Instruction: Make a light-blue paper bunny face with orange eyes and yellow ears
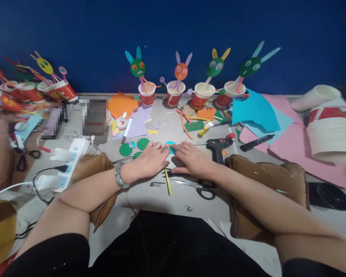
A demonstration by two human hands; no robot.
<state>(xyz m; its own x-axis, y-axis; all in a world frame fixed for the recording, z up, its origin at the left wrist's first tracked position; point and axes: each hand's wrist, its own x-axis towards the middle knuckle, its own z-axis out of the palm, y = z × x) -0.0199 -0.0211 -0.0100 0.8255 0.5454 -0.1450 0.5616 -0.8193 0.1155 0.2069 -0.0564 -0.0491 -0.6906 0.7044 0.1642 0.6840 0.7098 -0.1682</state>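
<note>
As left hand (151, 158) and right hand (190, 158) touch blue disc (170, 144), thumbs spread wide, I'd guess light, bendable paper, best edge-held.

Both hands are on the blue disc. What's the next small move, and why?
Probably pin the blue disc with the left hand and smooth it outward with the right hand: fingertips of both already meet over it, and the glue gun lies aside.
</note>
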